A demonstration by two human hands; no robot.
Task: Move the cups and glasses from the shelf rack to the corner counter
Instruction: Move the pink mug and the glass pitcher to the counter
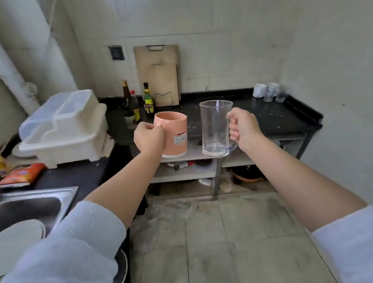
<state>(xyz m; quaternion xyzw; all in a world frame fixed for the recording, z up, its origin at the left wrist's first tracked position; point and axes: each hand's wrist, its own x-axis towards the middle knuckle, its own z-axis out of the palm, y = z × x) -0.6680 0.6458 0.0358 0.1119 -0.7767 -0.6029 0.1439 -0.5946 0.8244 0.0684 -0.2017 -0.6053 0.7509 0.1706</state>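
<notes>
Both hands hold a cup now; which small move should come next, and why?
Probably carry both forward and set them beside the glasses in the far right corner of the black counter: the left hand holds the pink cup, the right hand the glass mug, both midair.

Pale blue ribbed sleeves (pixel 82 231) pushed up, forearms bare
</notes>
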